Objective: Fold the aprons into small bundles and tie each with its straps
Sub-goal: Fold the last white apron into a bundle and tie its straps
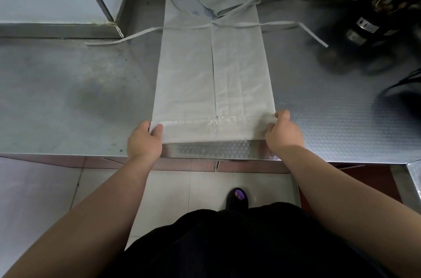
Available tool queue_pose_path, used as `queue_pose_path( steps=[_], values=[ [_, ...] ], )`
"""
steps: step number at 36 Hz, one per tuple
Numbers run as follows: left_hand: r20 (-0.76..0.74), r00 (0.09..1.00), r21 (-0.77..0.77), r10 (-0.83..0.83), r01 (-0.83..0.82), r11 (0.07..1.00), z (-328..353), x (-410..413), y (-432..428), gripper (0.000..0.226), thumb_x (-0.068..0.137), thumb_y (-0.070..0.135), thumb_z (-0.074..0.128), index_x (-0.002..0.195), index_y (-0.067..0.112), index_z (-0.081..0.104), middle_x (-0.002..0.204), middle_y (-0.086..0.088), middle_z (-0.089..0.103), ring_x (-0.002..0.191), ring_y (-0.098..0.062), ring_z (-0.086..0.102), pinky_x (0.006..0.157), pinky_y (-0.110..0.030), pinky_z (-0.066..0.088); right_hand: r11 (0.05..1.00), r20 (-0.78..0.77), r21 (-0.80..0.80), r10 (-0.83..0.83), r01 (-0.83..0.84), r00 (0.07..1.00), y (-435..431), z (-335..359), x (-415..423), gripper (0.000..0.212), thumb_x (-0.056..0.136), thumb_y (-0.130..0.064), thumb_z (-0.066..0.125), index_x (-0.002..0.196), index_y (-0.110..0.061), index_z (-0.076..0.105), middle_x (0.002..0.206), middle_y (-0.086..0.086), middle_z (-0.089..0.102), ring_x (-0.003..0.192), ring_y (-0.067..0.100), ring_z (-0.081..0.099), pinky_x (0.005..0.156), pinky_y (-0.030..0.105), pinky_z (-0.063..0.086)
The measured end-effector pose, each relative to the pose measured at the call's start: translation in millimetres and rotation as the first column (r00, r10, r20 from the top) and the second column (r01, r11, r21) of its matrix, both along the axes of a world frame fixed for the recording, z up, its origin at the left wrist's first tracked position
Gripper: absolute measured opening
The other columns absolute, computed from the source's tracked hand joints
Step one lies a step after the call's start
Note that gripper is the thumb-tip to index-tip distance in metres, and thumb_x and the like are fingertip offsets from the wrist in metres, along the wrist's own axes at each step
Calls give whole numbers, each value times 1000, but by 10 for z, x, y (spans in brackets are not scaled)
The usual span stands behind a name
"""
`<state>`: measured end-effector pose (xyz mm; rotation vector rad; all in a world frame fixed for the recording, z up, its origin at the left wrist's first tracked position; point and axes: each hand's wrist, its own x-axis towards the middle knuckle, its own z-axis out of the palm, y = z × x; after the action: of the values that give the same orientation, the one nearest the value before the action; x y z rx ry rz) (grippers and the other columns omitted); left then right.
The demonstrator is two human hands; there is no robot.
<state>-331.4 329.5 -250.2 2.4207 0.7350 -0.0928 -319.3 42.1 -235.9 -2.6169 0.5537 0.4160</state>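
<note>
1. The counter (79,95) carries the apron (211,72), laid as a long strip from 12 to 6 o'clock.
2. Its straps (127,37) trail toward 9 and 3 o'clock at the far end.
3. The left hand (144,139) and right hand (283,132) each pinch a corner of the near fold (7 and 5 o'clock). The bundle looks barely begun; the next turn toward 12 likely needs both ends level.

Bare counter (68,86) L; dark objs (373,16) far R

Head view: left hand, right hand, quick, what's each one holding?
Left hand: grips the left end of the apron at its folded bottom edge.
Right hand: pinches the right end of that fold.
</note>
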Motion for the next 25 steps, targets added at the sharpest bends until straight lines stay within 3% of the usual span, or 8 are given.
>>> queue_pose_path(
  steps=[3, 5, 10, 13, 16, 18, 22, 25],
  values=[
    [-50, 998, 45, -41, 43, 998, -6, 38, 41, 26, 96, 32, 48, 93, 8, 57, 95, -14, 62, 87, -32, 53, 69, -31, 36, 999, 3, -33, 35, -35, 999, -6, 39, -15, 35, 96, -11, 35, 131, -9, 33, 105, 19, 62, 95, 36, 54, 77, 35, 36],
    [-77, 996, 50, -55, 59, 997, -12, 76, 56, 28, 95, 35, 48, 97, 9, 57, 100, -13, 63, 94, -34, 56, 73, -33, 41, 989, -34, -115, 94, -97, 995, -5, 63, -20, 35, 94, -8, 37, 128, -12, 36, 105, 16, 61, 91, 32, 49, 80, 36, 35],
    [-88, 989, 159, -118, 131, 979, 11, 86, 20, 33, 93, 32, 53, 115, 7, 53, 117, -15, 59, 106, -37, 53, 81, -39, 42, 838, -113, -425, 325, -341, 939, 17, 137, -53, 34, 90, -8, 43, 121, -16, 51, 128, 12, 40, 117, 33, 39, 96, 37, 30],
    [102, 965, 289, -240, 202, 936, 12, 27, 0, 27, 88, 15, 62, 112, 4, 58, 113, -20, 55, 103, -40, 47, 85, -44, 39, 763, -85, -360, 547, -538, 833, 25, 113, -44, 37, 90, -15, 43, 124, -21, 55, 141, 5, 38, 127, 28, 33, 105, 35, 20],
    [209, 816, 325, -539, 462, 825, -19, -7, -14, 18, 85, 3, 55, 97, 5, 68, 100, -15, 63, 90, -39, 56, 78, -40, 46, 732, -37, -203, 657, -650, 753, 7, 87, -67, 51, 86, -41, 40, 133, -23, 50, 140, 3, 45, 132, 23, 37, 114, 34, 7],
    [204, 738, 277, -644, 587, 761, -10, -41, -35, 31, 88, 23, 46, 97, 7, 71, 97, -10, 66, 88, -35, 61, 77, -37, 50, 723, -61, -162, 672, -671, 738, -17, 100, -72, 59, 86, -54, 45, 138, -25, 44, 143, 1, 41, 133, 22, 37, 116, 33, 9],
    [-35, 747, 183, -664, 658, 731, 94, -71, -89, 75, 70, 72, 35, 124, 25, 58, 121, 5, 52, 117, -21, 43, 96, -36, 39, 712, -54, -186, 680, -677, 731, 0, 122, -9, 45, 96, -47, 40, 137, -28, 45, 138, -1, 44, 120, 26, 48, 104, 31, 28],
    [-123, 678, 237, -725, 729, 642, 147, -14, -78, 78, 64, 75, 50, 129, 31, 51, 124, 11, 46, 120, -15, 39, 98, -31, 29, 711, -55, -200, 679, -674, 732, 22, 142, 81, 36, 101, -37, 30, 122, -24, 56, 118, 2, 54, 103, 28, 55, 80, 30, 31]
  ],
)
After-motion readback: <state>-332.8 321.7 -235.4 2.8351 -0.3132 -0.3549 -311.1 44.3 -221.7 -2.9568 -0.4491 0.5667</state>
